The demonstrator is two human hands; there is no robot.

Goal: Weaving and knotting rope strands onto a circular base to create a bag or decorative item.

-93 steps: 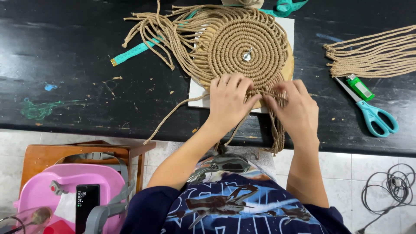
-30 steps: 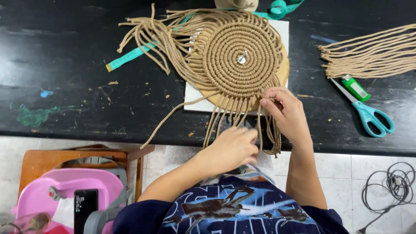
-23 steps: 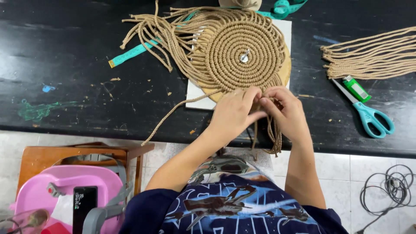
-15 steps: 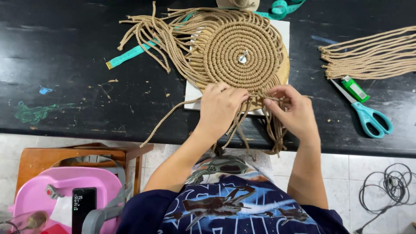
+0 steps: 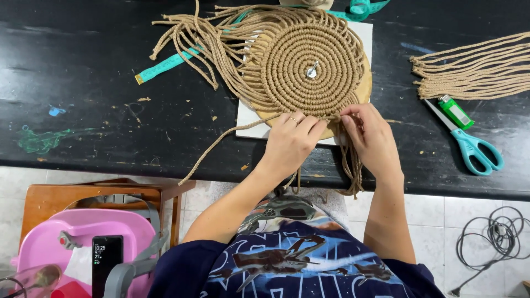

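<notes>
Both hands, left hand (image 5: 290, 144) and right hand (image 5: 371, 140), pinch cords (image 5: 349, 165) at the woven mat's (image 5: 309, 66) edge; even tension would keep the knots tidy.

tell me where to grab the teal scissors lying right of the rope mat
Probably by the teal-handled scissors' finger loops, coming from the lower right. The loops point toward the black table's near edge with open surface around them, while the closed blades run up-left, with the green lighter close beside them and the bundle of cut tan cords just beyond, so a grip there would be crowded.
</notes>
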